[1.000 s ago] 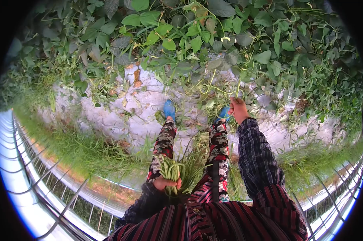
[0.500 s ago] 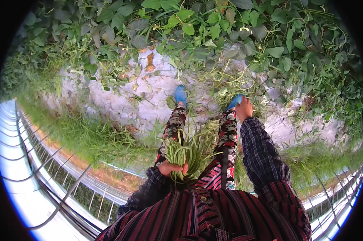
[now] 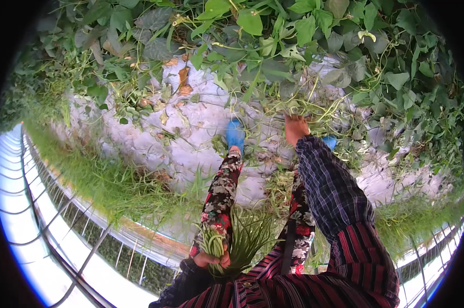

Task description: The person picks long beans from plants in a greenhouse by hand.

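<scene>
Left hand [image 3: 210,258], lower centre of frame: fingers wrapped tight round a bunch of beans [image 3: 214,240], gripped at the bottom ends. Bunch's long axis runs roughly up-down in frame, pods standing up from the fist. Thinner green blades fan out to the right beside it; can't tell whether they're in the fist or are grass behind it. Pods are thin, long, smooth, pale green, slightly curved. Right hand [image 3: 295,128], upper centre: arm stretched out, back of hand to camera, fingertips buried in the vines [image 3: 314,109]. Can't tell if it's spread or pinching anything, and no single pod can be made out there. Key relation: the vines are touching the right hand and lie just above it in frame; the left hand and beans are well apart from them, low and close to the body, so the right hand is much the nearer. Vines are thin, wiry, yellow-green and tangled. Broad, flat, pointed leaves [image 3: 252,21] fill the top and right of frame. Right sleeve [image 3: 327,179] is dark plaid cloth. Floral trousers [image 3: 219,190] run up to blue shoes [image 3: 235,134], one left of the right hand, the other partly hidden behind the sleeve. Underfoot is a pale, wrinkled sheet [image 3: 185,149] with dry brown leaf bits on it. A grass [image 3: 114,187] strip runs along its lower edge, with curved metal frame bars [image 3: 62,231] at lower left.
</scene>
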A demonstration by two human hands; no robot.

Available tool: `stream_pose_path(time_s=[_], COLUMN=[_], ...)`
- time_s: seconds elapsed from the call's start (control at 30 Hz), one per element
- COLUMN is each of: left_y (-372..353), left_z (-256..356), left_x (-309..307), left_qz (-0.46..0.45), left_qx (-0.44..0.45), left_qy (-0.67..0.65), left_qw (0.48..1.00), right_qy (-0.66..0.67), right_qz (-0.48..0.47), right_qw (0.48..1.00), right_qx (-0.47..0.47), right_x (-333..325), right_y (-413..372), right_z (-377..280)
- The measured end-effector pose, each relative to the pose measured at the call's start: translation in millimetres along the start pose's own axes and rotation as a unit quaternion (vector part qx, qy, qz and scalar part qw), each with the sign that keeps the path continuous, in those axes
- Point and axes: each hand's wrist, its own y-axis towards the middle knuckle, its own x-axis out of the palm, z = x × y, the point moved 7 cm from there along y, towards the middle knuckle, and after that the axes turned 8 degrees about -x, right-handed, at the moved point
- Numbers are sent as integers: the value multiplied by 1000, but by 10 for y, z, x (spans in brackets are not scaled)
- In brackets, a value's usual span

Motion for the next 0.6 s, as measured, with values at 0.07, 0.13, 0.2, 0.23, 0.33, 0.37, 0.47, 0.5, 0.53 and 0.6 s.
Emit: stream_pose_path(time_s=[0.07,0.13,0.2,0.23,0.33,0.37,0.47,0.5,0.53,0.6], left_y=[14,14,22,14,16,32,61,67,77,76], left_z=[66,71,122,132,131,142,167,179,140,111], left_x=[78,21,59,84,58,76,147,181,146,112], left_qz=[-13,-20,-17,-16,-24,-42,-60,-64,-75,-72], left_qx=[-7,-11,-11,-10,-16,-14,-9,-9,-18,-9], left_qy=[-4,-16,-18,-21,-16,-16,5,20,-4,7], left_qw=[1000,1000,1000,1000,999,999,998,998,997,997], right_qy=[-56,-99,-121,-120,-81,-49,74,238,392,530], right_qz=[-7,-21,-31,-33,-103,-4,105,101,92,37], right_qw=[998,995,992,992,991,999,991,957,886,824], right_qx=[3,3,-15,-13,-12,-22,38,135,228,197], right_x=[119,261,304,272,129,-93,-442,-447,-345,-130], right_y=[137,228,258,262,150,91,-144,-276,-439,-670], right_z=[109,220,257,272,270,183,117,217,286,286])
